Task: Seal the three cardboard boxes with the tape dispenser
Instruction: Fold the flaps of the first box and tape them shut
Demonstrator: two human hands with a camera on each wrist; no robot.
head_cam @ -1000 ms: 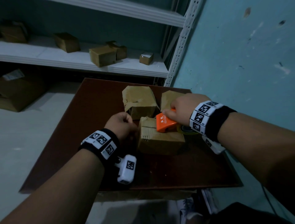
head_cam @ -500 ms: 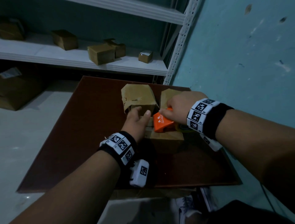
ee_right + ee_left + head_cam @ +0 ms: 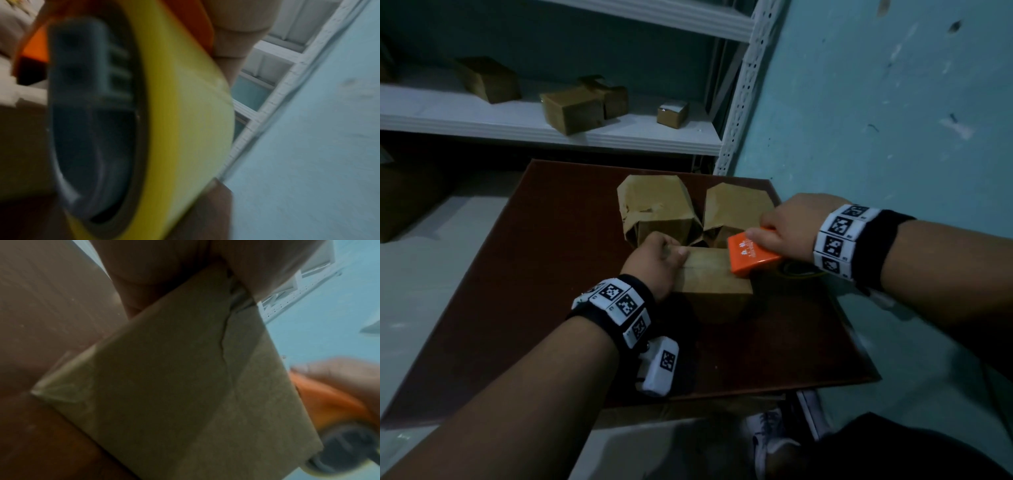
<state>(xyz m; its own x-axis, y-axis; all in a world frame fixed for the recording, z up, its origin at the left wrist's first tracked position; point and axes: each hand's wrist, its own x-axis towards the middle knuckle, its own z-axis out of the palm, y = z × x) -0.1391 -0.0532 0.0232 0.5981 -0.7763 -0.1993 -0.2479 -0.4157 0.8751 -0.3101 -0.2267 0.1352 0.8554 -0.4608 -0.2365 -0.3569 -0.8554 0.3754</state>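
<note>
Three cardboard boxes stand on the dark red table (image 3: 544, 260). The near box (image 3: 714, 284) (image 3: 185, 386) has its flaps folded flat. My left hand (image 3: 657, 257) rests on its top left edge, thumb (image 3: 681, 251) lying on the flap. My right hand (image 3: 787, 226) grips the orange tape dispenser (image 3: 751, 253) (image 3: 37, 47), whose front edge sits over the box's right top edge. Its yellow tape roll (image 3: 185, 113) fills the right wrist view. Behind stand the left box (image 3: 657, 209) and the right box (image 3: 732, 209), flaps raised.
A white shelf (image 3: 517, 126) behind the table carries several small cardboard boxes. A perforated white post (image 3: 743, 89) and a teal wall (image 3: 876, 120) close the right side. A larger carton (image 3: 404, 198) lies on the floor at left. My shoe (image 3: 770, 442) shows below the table edge.
My left hand moved from the box's left side up onto its top and now lies flat there. The dispenser shifted right, from the middle of the box top to its right edge.
</note>
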